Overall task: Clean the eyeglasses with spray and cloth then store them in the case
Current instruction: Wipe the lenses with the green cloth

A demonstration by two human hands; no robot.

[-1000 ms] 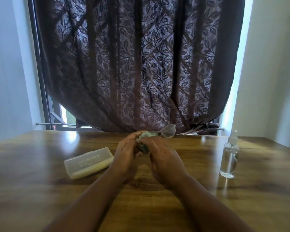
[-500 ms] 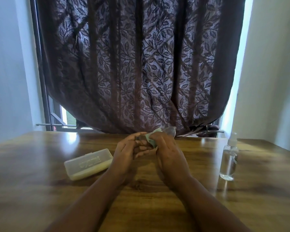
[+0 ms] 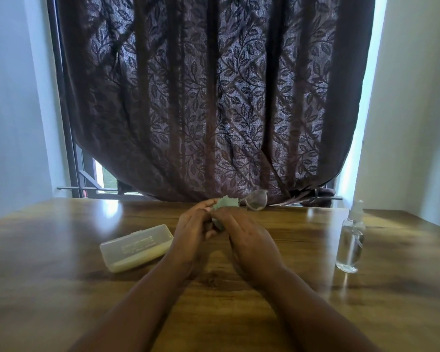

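- Your left hand (image 3: 192,231) is curling its fingers (image 3: 204,205) inward around the near part of the glasses (image 3: 256,200), with the fingertips meeting the cloth (image 3: 225,202) at the top.
- Your right hand (image 3: 247,236) is pinching the pale green cloth against the glasses; its fingers are lying close together rather than spread, and its back is facing the camera.
- The thumbs of both hands are hiding behind the knuckles, so I cannot tell exactly how they are pressing.
- The cloth is bunching up between the two hands, and a small fold of it is showing lower down between the palms.
- One lens of the glasses is sticking out to the right of the cloth, held above the table (image 3: 61,288) near its far edge; the other lens is sitting hidden under the cloth and fingers.
- One case (image 3: 137,247) is lying closed on the table just left of your left wrist, not touching it.
- One spray bottle (image 3: 351,240) is standing upright, well apart from your right hand, with clear liquid inside and its nozzle on top.
- Counting up: you are looking at two hands, one pair of glasses, one cloth, one case and one bottle.
- One dark leaf-patterned curtain (image 3: 214,97) is hanging behind the table.
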